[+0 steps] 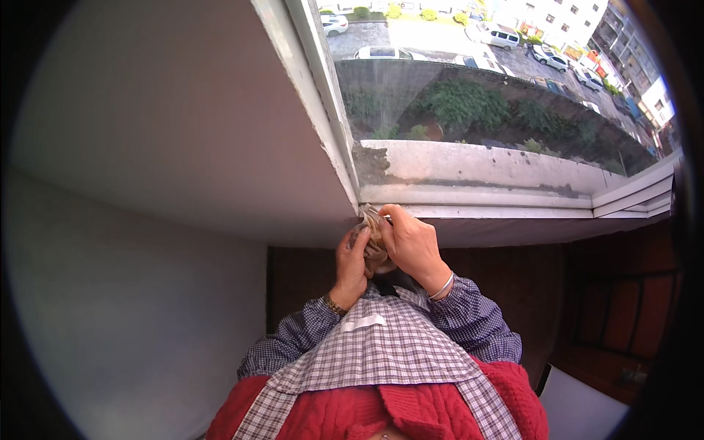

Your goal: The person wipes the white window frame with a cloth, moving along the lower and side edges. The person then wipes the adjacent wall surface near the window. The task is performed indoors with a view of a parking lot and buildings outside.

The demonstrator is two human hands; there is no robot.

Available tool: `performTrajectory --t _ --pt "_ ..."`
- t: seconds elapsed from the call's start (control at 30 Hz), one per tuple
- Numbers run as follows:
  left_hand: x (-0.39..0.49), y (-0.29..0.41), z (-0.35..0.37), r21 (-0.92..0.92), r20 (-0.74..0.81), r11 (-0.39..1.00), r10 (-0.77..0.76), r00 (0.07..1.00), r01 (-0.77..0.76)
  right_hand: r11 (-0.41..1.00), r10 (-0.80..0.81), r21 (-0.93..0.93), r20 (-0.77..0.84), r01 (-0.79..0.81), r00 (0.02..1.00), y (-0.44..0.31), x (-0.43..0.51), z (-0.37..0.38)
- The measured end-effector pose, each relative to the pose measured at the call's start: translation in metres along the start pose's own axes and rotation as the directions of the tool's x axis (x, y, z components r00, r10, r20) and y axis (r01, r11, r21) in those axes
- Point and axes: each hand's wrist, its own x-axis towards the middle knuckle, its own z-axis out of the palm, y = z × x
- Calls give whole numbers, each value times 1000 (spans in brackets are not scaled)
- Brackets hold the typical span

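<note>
A crumpled, stained brownish cloth [375, 250] is bunched between my two hands, close to the lower left corner of the white window frame [484, 211]. My left hand [351, 269] grips its left side, thumb on top. From the right, my right hand [412, 242] pinches the cloth's upper part with thumb and bent forefinger near the frame corner. The cloth's lower end hangs over the chest of my checked apron [385, 341]. Whether the cloth touches the frame cannot be made out.
The window pane [440, 110] rises ahead, with parked cars and shrubs outside. A plain wall [192, 126] runs along my left. Below the sill the floor is dark. At lower right stand a dark reddish piece of furniture [621, 313] and a pale flat panel [580, 404].
</note>
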Motion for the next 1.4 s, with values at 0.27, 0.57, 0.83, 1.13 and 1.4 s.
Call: performTrajectory --t 0.27,0.57,0.83,1.13,1.4 --pt "0 2 4 -3 -7 1000 20 1000 -20 982 -145 -119 24 147 989 8 18 26" --pt "-1 -3 -8 71 -17 995 -66 998 67 990 -112 -84 46 116 993 4 12 17" --pt "2 -3 -6 27 -13 999 27 1000 -26 992 -36 -121 57 43 998 6 7 11" --pt "0 -3 -6 77 -29 996 -40 999 42 981 -134 -128 79 143 988 13 10 26" --pt "1 0 -8 80 25 994 74 997 -75 961 -166 -212 68 177 984 9 13 31"
